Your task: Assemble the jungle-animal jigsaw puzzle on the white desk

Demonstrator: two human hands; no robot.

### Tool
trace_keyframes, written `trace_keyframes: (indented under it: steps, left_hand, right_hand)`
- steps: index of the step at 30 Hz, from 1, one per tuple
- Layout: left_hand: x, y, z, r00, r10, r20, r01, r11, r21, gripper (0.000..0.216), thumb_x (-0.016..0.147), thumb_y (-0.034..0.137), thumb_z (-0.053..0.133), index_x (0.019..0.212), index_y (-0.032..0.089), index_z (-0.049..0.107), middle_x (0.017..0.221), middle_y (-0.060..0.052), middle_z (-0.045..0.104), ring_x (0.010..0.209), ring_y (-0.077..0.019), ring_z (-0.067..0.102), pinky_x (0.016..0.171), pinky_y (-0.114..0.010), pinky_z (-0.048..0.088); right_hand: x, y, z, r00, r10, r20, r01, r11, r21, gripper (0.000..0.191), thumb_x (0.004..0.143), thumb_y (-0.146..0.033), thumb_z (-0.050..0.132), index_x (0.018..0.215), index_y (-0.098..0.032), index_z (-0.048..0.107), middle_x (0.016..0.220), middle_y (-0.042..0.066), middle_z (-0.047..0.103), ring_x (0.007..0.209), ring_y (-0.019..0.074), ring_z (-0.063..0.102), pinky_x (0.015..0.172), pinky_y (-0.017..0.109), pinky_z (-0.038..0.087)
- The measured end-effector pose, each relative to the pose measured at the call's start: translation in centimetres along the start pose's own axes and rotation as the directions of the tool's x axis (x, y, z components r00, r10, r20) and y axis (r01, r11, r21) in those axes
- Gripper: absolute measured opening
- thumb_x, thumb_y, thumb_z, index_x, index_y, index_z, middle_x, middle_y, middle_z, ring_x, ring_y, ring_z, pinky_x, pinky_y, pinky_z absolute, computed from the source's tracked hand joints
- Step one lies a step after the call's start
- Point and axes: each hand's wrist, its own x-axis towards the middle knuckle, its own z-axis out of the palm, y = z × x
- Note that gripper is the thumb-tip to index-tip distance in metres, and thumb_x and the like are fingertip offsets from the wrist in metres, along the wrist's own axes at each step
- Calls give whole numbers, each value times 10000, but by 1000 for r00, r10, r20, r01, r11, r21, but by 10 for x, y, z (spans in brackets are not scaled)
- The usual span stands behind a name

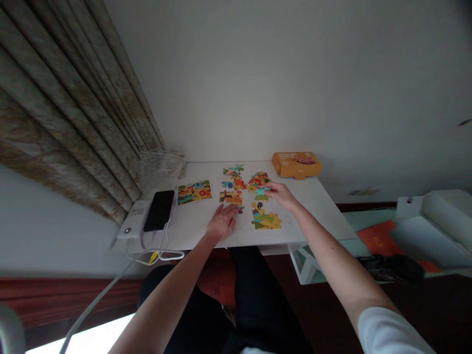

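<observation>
Colourful jigsaw pieces point(236, 184) lie spread over the middle of a white table point(317, 206). My left hand point(222, 221) rests flat on the tabletop, fingers spread, its fingertips touching a joined orange cluster point(230, 197). My right hand point(282, 194) reaches over the pieces and pinches a small teal piece point(262, 189) at its fingertips. A larger joined yellow-green section point(266, 220) lies just below that hand. A finished-looking small picture card point(194, 191) sits to the left of the pieces.
An orange puzzle box point(297, 164) stands at the table's back right. A black phone point(159, 210) lies on a white power bank point(133, 221) at the left, with cables hanging off the front edge. A curtain point(73, 123) hangs at left; white furniture point(435, 226) stands at right.
</observation>
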Motion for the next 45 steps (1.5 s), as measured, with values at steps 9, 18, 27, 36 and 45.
trace_keyframes:
  steps: [9, 18, 27, 36, 45]
  left_hand:
    - [0, -4, 1, 999, -26, -36, 25, 999, -35, 532, 902, 67, 451, 1354, 269, 645, 1474, -43, 603, 1426, -187, 492, 1266, -496, 251]
    - [1, -9, 8, 993, -40, -113, 37, 999, -21, 487, 905, 75, 456, 1312, 242, 663, 1454, -68, 619, 1405, -205, 515, 1255, -513, 278]
    - [-3, -2, 8, 962, 102, -253, -103, 995, 8, 509, 888, 318, 655, 1371, 170, 589, 1425, -152, 612, 1341, -285, 554, 1205, -499, 362]
    - [-6, 0, 5, 930, 266, -256, -256, 964, 72, 586, 909, 431, 689, 1434, 216, 541, 1401, -127, 632, 1330, -284, 561, 1178, -497, 378]
    - [-9, 4, -2, 949, 160, -272, -171, 985, -15, 589, 855, 413, 694, 1383, 188, 565, 1333, -132, 654, 1251, -298, 589, 1150, -486, 388]
  right_hand:
    - [-17, -2, 19, 989, 94, 117, -89, 995, -46, 263, 811, -257, 661, 1025, -190, 797, 932, 43, 781, 777, 183, 677, 742, 304, 545]
    - [-25, -3, 27, 981, 120, 154, -116, 993, -32, 238, 812, -224, 726, 1032, -178, 803, 914, 62, 793, 728, 175, 705, 706, 284, 563]
    - [-40, -3, 50, 959, 114, 261, -136, 988, 70, 268, 771, -348, 774, 974, -175, 791, 853, 45, 777, 695, 175, 689, 696, 289, 544]
    - [-48, -2, 67, 953, 100, 286, -130, 987, 89, 318, 805, -434, 734, 981, -177, 797, 823, 46, 770, 669, 161, 668, 671, 276, 537]
    - [-55, -4, 80, 976, 56, 211, -67, 997, 48, 280, 887, -409, 656, 1007, -202, 801, 936, 60, 785, 701, 170, 702, 678, 286, 573]
